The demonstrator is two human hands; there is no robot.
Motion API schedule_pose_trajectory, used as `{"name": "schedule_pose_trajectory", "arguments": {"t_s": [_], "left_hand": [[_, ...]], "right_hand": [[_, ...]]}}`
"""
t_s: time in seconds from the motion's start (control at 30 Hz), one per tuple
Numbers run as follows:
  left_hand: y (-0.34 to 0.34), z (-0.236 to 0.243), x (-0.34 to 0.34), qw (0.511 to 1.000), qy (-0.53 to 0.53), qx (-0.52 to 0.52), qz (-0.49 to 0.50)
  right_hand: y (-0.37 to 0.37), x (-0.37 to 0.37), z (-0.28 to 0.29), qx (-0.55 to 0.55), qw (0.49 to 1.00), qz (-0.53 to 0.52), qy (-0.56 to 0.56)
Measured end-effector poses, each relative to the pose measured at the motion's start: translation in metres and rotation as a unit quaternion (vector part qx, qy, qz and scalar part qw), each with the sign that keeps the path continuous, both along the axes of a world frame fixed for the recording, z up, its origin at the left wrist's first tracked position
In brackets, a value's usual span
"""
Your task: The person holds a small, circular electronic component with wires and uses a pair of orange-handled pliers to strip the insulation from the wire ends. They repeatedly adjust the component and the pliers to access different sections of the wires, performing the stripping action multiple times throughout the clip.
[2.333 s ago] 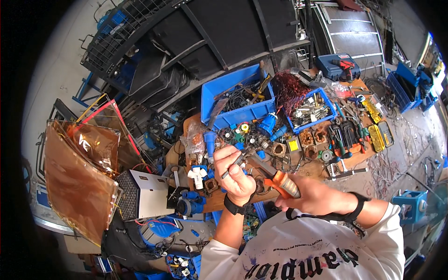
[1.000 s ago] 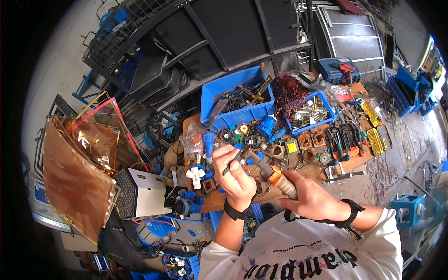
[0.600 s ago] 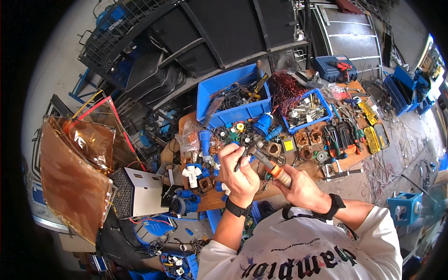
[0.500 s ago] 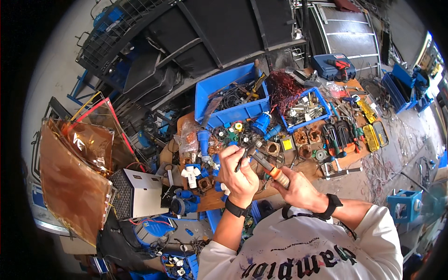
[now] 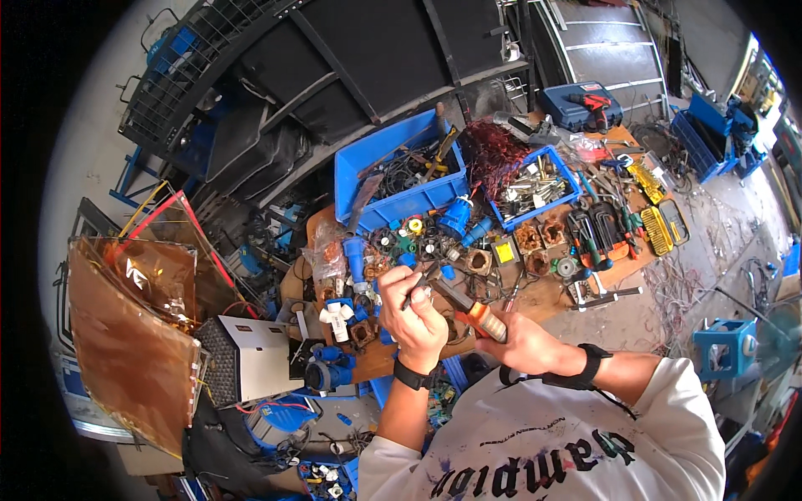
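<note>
My left hand (image 5: 418, 321) is raised above the front of the workbench, its thumb and fingers pinching a small dark piece (image 5: 412, 294). In my right hand (image 5: 528, 345) is a tool with a flat grey metal bar (image 5: 451, 296) and an orange and tan handle; its exact kind is not clear. The tip of the bar meets or nearly meets the dark piece at my left fingertips. Below both hands the wooden workbench (image 5: 551, 302) carries blue plastic fittings, a white branched pipe fitting (image 5: 336, 320) and rusty square metal parts (image 5: 529, 238).
A large blue bin (image 5: 401, 194) with cables and tools stands at the back, beside a smaller blue tray (image 5: 535, 188) of metal parts. Hand tools (image 5: 603, 230) lie on the right, with a red drill (image 5: 596, 108) behind. At left are a white box (image 5: 255, 359) and brown sheets (image 5: 125, 334).
The view has shifted a little. Both hands sit slightly lower and further left, and the tool still points at the piece in my left hand.
</note>
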State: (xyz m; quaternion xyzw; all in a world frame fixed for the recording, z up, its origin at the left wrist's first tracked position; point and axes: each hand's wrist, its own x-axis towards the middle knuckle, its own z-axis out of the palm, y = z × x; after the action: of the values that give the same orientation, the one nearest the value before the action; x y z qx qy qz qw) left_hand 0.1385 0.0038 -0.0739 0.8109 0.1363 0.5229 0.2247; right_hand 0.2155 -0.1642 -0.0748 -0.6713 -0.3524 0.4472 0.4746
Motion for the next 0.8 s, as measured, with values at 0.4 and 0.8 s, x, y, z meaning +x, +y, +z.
{"name": "schedule_pose_trajectory", "arguments": {"t_s": [0.4, 0.8], "left_hand": [[-0.004, 0.005, 0.007, 0.997, -0.065, -0.044, -0.025], [-0.003, 0.009, 0.008, 0.992, -0.124, -0.009, -0.024]], "right_hand": [[-0.016, 0.01, 0.022, -0.062, 0.965, 0.086, 0.239], [-0.027, 0.015, 0.033, 0.073, 0.99, 0.059, -0.11]]}}
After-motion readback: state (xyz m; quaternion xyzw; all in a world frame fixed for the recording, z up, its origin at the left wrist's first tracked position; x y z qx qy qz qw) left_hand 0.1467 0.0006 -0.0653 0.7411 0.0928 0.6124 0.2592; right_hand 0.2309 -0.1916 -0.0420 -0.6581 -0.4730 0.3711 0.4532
